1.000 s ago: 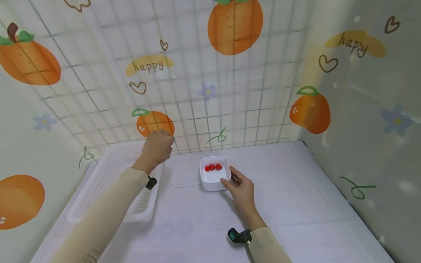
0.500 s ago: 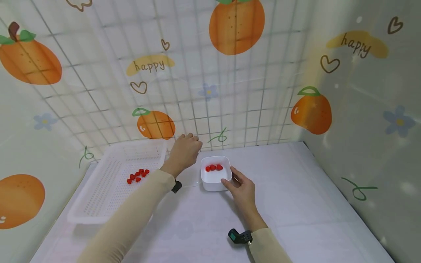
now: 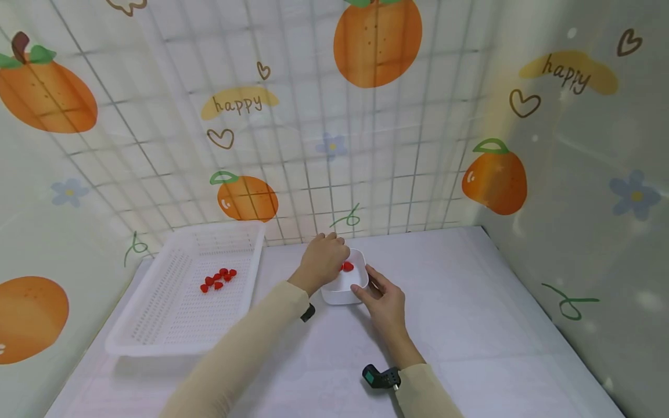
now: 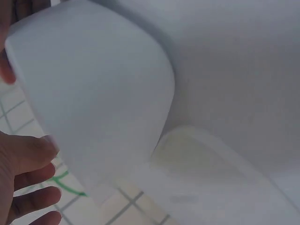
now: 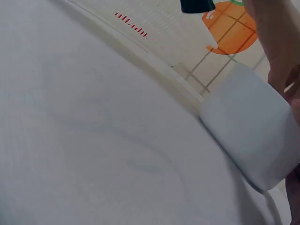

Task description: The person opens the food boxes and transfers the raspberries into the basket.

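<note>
In the head view my left hand [image 3: 323, 261] hangs over the left part of a small white box [image 3: 342, 297], fingers pointing down. Whatever lies between those fingertips is hidden; the left wrist view shows the thumb [image 4: 35, 151] beside the box's rim, with nothing plainly held. My right hand [image 3: 388, 299] grips the box's right wall, its thumb at the front rim and its fingers outside. Small red fruits, like strawberries [image 3: 348, 266], lie inside the box, partly covered by the left hand. From the right wrist, the white box [image 5: 251, 126] shows its outer wall.
A white perforated basket [image 3: 251, 290] stands left of the box, with several small red fruits [image 3: 216, 280] in it. A wall with orange prints [image 3: 248, 198] rises behind the white-covered table [image 3: 470, 302]. Another patterned wall [image 3: 590, 232] bounds the right side.
My left hand has moved right, from above the basket to over the box, uncovering the red fruits in the basket. The right hand and box have stayed put.
</note>
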Tool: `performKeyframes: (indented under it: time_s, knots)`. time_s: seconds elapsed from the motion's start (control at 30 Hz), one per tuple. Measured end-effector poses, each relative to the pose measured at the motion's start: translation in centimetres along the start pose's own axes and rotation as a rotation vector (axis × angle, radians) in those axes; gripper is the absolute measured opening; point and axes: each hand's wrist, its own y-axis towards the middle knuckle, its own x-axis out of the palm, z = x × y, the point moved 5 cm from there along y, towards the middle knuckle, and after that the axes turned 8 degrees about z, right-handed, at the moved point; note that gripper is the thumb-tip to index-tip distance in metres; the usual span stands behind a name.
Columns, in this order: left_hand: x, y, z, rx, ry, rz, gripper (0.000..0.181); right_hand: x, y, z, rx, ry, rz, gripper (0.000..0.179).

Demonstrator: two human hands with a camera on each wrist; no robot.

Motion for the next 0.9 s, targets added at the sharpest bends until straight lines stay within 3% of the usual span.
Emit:
performKeyframes:
  time_s: [0.23,0.5,0.6,0.9]
  knots:
    - [2.0,0.4,1.3,0.000,-0.007,0.007,0.008,-0.1,0.1,0.0,-0.023,0.061,-0.001,0.065]
    - [3.4,0.3,1.7,-0.016,-0.008,-0.034,0.008,-0.1,-0.1,-1.3,-0.015,0.052,-0.007,0.064]
    - [3.6,0.3,1.9,-0.019,-0.013,-0.011,0.008,-0.1,0.1,-0.4,-0.029,0.041,0.003,0.064]
    - [4.3,0.1,2.3,-0.013,0.008,0.013,0.010,-0.1,0.1,-0.4,-0.033,0.078,-0.001,0.063]
